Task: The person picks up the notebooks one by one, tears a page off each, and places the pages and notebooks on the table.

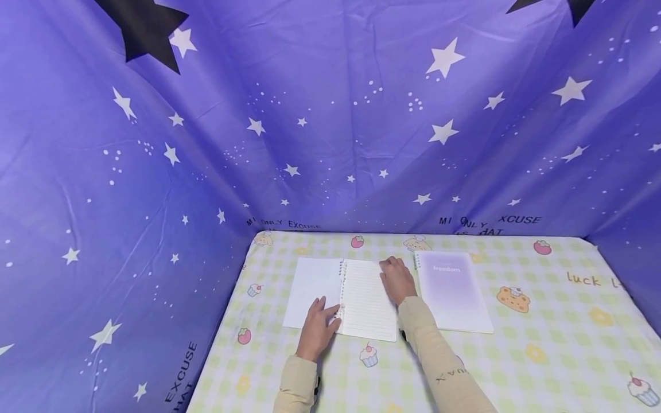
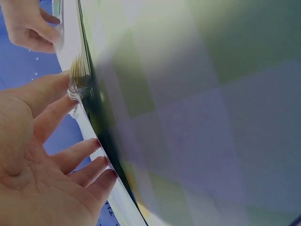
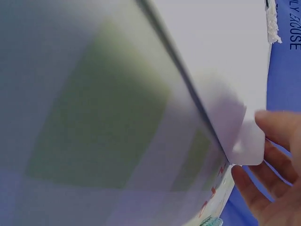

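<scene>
A spiral notebook (image 1: 368,304) lies open on the table, with a lined page on the right and a plain pale side (image 1: 312,287) on the left. My left hand (image 1: 316,331) rests at its near edge by the ring binding, fingers spread and nearly straight. In the left wrist view, the thumb and a finger touch the rings (image 2: 73,89). At the far right corner, my right hand (image 1: 397,281) pinches a page (image 3: 251,146). Its thumb lies over the lifted corner and its fingers are beneath, as the right wrist view shows.
A closed purple spiral notebook (image 1: 454,295) marked "freedom" lies just right of the right hand. The checked tablecloth (image 1: 558,315) has printed cakes, strawberries and bears. A purple star-patterned curtain (image 1: 330,143) hangs behind the table and along its sides.
</scene>
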The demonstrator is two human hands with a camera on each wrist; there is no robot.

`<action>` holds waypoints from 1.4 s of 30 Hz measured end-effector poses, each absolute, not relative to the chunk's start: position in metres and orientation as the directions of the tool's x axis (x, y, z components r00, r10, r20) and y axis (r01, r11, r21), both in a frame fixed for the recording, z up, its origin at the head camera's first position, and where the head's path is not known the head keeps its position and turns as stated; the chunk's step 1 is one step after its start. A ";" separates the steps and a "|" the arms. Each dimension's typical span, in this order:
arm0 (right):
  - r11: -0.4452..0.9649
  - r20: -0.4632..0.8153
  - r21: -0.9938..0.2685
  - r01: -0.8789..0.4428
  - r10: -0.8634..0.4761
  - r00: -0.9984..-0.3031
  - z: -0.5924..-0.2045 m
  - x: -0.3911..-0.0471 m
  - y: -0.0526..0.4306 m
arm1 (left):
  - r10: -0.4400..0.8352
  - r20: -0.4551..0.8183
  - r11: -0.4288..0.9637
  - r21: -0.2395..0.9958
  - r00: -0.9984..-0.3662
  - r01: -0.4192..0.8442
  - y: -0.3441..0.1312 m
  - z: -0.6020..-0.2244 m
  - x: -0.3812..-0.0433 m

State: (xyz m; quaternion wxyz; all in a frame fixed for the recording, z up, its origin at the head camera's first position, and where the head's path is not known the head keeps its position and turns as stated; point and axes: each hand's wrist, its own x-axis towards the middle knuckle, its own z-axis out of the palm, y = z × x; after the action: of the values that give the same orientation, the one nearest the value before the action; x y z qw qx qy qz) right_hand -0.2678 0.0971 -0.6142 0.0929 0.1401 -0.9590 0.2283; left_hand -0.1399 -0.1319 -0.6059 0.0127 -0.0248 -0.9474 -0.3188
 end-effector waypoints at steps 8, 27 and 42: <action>0.831 0.255 -0.517 -0.205 -0.079 -0.964 -0.601 -0.264 0.099 | 0.059 0.051 0.796 0.600 -0.997 0.078 -0.130 -0.608 -0.141; 0.826 0.352 -0.483 -0.289 -0.119 -0.928 -0.587 -0.246 0.091 | 0.037 0.118 0.839 0.536 -0.992 0.095 -0.111 -0.604 -0.146; 0.761 0.379 -0.514 -0.397 -0.213 -0.900 -0.595 -0.221 0.087 | 0.265 0.088 0.845 0.458 -0.960 0.275 -0.134 -0.599 -0.179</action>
State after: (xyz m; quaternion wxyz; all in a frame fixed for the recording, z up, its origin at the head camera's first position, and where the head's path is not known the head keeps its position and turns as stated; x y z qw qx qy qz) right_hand -0.2213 0.0869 -0.5953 0.1507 0.1647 -0.9261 0.3042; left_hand -0.1787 -0.1338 -0.5991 0.0105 -0.1407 -0.9604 -0.2402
